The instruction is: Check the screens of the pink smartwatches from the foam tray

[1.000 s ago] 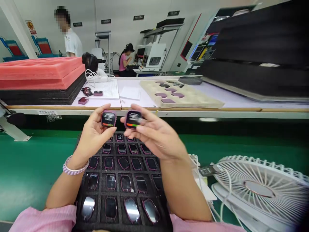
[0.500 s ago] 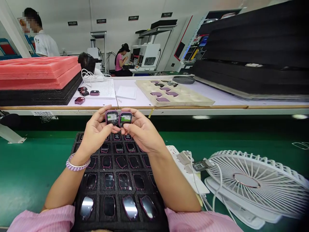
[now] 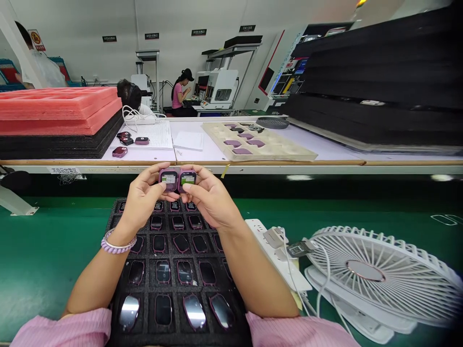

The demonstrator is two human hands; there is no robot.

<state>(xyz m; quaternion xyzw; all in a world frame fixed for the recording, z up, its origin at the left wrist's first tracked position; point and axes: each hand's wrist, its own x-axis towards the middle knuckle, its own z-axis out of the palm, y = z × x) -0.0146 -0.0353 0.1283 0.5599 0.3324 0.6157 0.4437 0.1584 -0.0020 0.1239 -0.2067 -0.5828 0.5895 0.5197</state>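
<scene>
Two purple-framed smartwatch cases are held side by side above the far end of a black foam tray. My left hand is closed on the left watch case, thumb on its lit screen. Fingers of my right hand grip the right watch case, its screen showing a green band, with the thumb at its lower edge. Both screens face me. Below my wrists, the tray's compartments hold several more watch cases, most with dark screens. My forearms cover parts of the tray's sides.
A shelf crosses ahead, carrying pink foam trays, a cream tray with purple pieces, papers and a black foam stack. At right lie a power strip and a white fan. People work behind.
Both watch cases have come slightly lower in view, and my left thumb has moved onto the left screen. That screen's display looks different. The standing person at back left has moved further left.
</scene>
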